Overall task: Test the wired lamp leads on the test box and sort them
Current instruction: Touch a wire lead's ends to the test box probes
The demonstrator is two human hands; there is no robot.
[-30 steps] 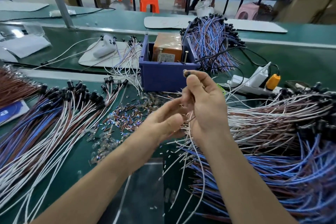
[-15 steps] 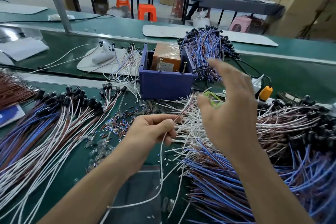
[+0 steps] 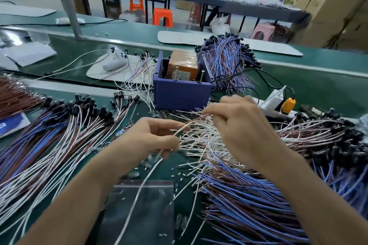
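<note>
The blue test box [image 3: 181, 95] stands mid-table with an orange block [image 3: 183, 65] and two upright metal pins inside. My left hand [image 3: 155, 137] grips a white lead [image 3: 139, 191], which trails down toward me over a clear bag. My right hand [image 3: 239, 125] is just in front of the box, fingers curled, pinching the upper end of that lead above a heap of loose white wire ends [image 3: 199, 141]. Leads with black lamp holders lie in a pile on the left [image 3: 59, 135], another on the right [image 3: 310, 139] and another behind the box [image 3: 225, 61].
Blue and brown wires [image 3: 249, 205] spread across the near right. A clear plastic bag [image 3: 143, 215] lies at the near edge. A white power strip with an orange plug [image 3: 287, 105] sits right of the box. Small sleeves and bulbs litter the green mat [image 3: 159, 169].
My right hand let go of the lamp head it held up by the box, swung open and high, then came down onto the white wire ends. My left hand kept its lead.
</note>
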